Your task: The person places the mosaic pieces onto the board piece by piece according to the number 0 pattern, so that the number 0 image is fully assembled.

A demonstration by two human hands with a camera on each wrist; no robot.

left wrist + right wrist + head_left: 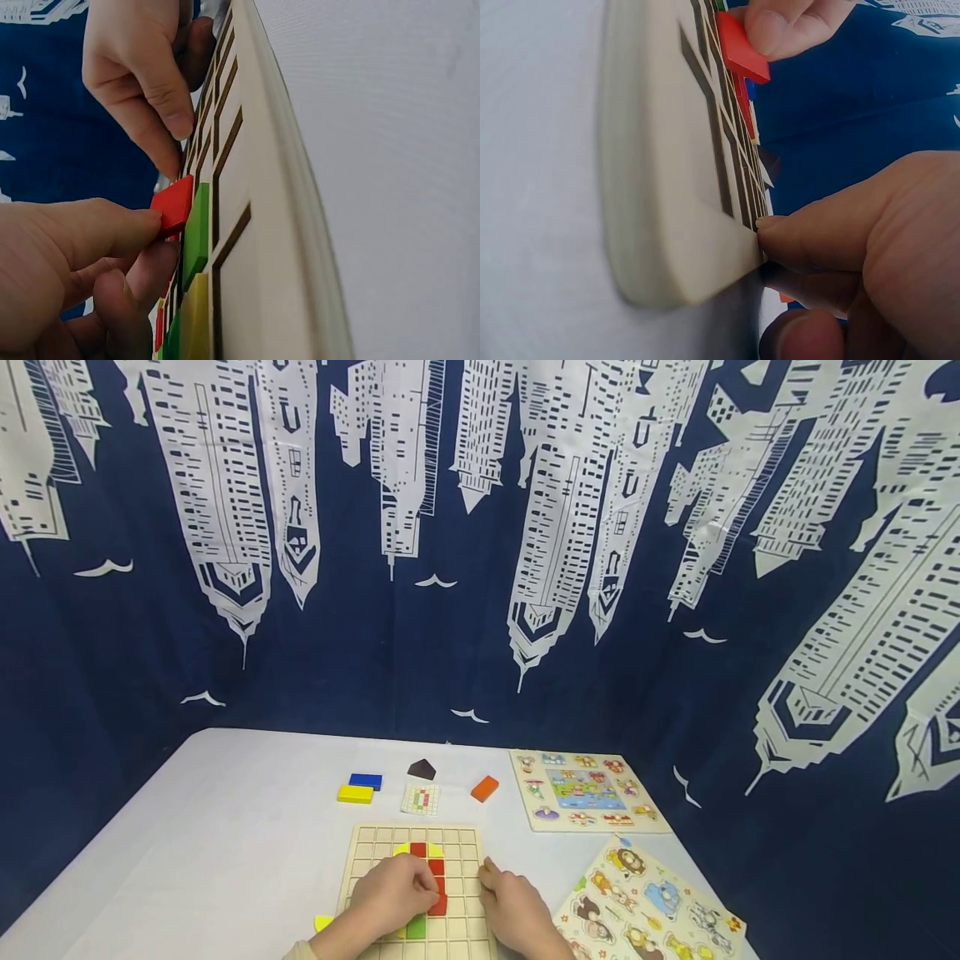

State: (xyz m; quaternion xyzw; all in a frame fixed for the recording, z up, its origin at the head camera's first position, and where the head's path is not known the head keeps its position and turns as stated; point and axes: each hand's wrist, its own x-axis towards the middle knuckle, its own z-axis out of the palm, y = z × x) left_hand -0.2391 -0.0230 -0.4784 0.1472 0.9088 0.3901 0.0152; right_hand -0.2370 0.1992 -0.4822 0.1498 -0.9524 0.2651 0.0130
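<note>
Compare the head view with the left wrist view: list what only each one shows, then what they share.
Only the head view shows the loose blocks beyond the board: a yellow block, a blue block, a dark block and an orange block, plus the pattern card and two animal puzzles.

Only the left wrist view shows, close up, the left hand pinching the red block, tilted up off the grid.

Both show the grid board, the red block, a green block and the right hand at the board.
</note>
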